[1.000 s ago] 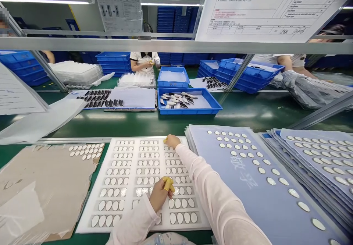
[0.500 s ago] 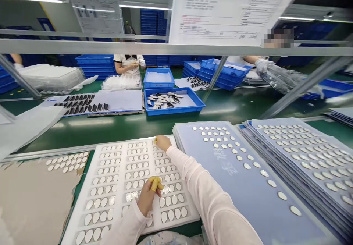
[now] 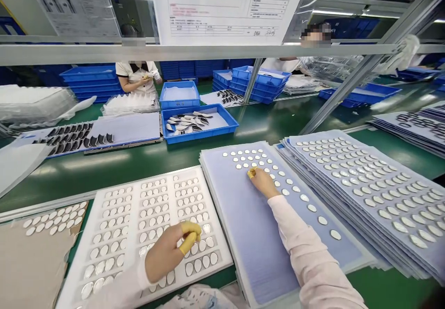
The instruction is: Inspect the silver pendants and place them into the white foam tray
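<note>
Close in, the left hand (image 3: 165, 252) is over the tray's right half, towards the near edge, finger and thumb in yellow covers (image 3: 190, 227) and drawn narrow; can't tell from here whether they pinch an oval. The tray (image 3: 133, 216) lies on the green worktop (image 3: 392, 286), ovals (image 3: 198, 266) filling most of its rows, though just one shows in the far right row. Off its left edge, the card (image 3: 28, 265) has ovals grouped at its far right corner.

Farther up, here's the right hand (image 3: 263, 182) at the sheet (image 3: 239, 216), by the third row from the far edge, fingertips narrow and low beside the ovals; whether one is in the grip, can't tell.

By my read this is the setting-down step, tray to sheet. It calls for a light, flat release in line with the row, neighbours unnudged.

To the right, a stack (image 3: 342, 197) bears rows of ovals; beyond, a blue bin (image 3: 208, 134) and a co-worker (image 3: 137, 77).
</note>
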`<state>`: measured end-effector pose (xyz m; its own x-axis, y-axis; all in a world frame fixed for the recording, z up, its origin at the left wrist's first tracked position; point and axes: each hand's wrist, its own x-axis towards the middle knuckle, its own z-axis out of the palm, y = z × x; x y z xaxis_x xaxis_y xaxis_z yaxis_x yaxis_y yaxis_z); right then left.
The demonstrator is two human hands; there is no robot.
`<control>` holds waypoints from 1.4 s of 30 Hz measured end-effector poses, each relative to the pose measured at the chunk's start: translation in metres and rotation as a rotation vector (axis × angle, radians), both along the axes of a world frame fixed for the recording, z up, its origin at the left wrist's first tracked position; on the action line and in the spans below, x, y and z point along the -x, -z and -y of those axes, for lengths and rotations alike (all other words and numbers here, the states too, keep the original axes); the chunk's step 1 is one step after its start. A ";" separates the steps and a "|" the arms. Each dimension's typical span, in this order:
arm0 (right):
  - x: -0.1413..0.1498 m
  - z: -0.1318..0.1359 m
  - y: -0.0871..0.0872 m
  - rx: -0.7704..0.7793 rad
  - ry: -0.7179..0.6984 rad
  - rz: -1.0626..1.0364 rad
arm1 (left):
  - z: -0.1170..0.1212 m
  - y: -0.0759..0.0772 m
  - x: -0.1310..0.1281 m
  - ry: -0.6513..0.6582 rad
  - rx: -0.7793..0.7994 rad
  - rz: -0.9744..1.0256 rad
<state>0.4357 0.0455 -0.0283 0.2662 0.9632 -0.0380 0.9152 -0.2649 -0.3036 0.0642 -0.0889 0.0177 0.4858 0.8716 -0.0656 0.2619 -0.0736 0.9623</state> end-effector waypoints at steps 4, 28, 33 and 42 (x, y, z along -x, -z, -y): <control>-0.002 0.001 0.024 -0.022 0.072 0.057 | -0.059 -0.013 -0.052 0.228 -0.386 -0.194; -0.007 0.000 0.038 -0.063 0.057 0.037 | -0.243 0.049 -0.251 0.449 -0.530 -0.880; -0.006 0.001 0.037 -0.082 0.082 -0.005 | -0.236 0.039 -0.245 0.393 -0.533 -0.838; -0.003 0.005 0.030 -0.286 0.012 -0.211 | -0.166 -0.002 -0.172 0.184 -0.574 -0.437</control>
